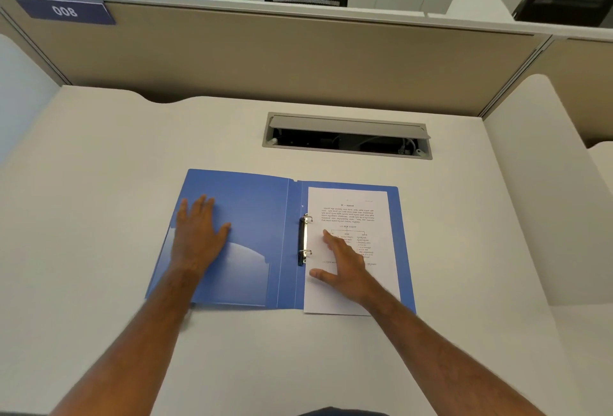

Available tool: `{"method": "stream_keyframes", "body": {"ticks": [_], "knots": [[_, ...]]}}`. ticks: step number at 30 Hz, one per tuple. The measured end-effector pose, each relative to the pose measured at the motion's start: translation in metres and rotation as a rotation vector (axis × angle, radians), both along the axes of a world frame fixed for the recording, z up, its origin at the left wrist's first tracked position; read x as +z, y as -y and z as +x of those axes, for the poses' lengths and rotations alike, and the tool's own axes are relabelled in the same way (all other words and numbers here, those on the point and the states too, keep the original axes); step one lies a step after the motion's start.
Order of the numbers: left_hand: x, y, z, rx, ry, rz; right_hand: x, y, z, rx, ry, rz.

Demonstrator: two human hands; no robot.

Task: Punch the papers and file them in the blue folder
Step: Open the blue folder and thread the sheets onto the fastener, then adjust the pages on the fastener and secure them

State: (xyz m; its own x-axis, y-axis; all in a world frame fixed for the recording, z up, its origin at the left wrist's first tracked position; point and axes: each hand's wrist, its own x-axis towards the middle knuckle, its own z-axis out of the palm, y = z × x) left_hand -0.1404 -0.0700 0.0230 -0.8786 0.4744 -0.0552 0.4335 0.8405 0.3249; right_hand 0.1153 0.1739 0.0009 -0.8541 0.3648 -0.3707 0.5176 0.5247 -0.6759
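While the blue folder [252,216] lies wide open on the tabletop [99,183], the papers [351,216] rest on its right half, just beside the ring clip [304,239] in the middle. The left edge of the papers sits at the two silver rings, but it is too small to tell if the rings go through the holes. No hole punch is in view.

The left hand [199,236] lies flat on the left cover, away from the ring clip. Its fingers are spread out and it holds nothing. The right hand [345,263] lies flat on the papers, close to the ring clip. Its fingers are apart too, and they press down on the sheet and do not pinch it.

This looks like the filing step, near the end of the job. The next move likely needs the papers pushed snug onto the rings, the rings checked shut, and then the left cover folded over the papers toward the right.
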Motion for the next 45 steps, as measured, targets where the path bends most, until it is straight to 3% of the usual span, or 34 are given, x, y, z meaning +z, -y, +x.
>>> {"method": "stream_keyframes", "body": {"ticks": [6, 9, 16, 22, 34, 45], "knots": [[0.005, 0.044, -0.022, 0.313, 0.172, 0.038, 0.0, 0.013, 0.012, -0.015, -0.008, 0.015], [0.015, 0.052, -0.025, 0.367, 0.262, 0.005, -0.002, 0.016, 0.02, -0.048, -0.021, 0.014], [0.032, 0.058, -0.016, 0.433, 0.341, 0.196, -0.01, 0.02, 0.054, -0.154, -0.025, 0.064], [0.043, 0.056, 0.006, 0.395, 0.402, 0.413, -0.015, 0.017, 0.094, -0.257, -0.022, 0.202], [0.047, 0.034, 0.051, 0.263, 0.48, 0.476, -0.026, 0.004, 0.162, -0.605, 0.125, 0.456], [0.044, 0.031, 0.055, 0.22, 0.506, 0.502, -0.031, 0.001, 0.168, -0.621, 0.247, 0.423]]}}
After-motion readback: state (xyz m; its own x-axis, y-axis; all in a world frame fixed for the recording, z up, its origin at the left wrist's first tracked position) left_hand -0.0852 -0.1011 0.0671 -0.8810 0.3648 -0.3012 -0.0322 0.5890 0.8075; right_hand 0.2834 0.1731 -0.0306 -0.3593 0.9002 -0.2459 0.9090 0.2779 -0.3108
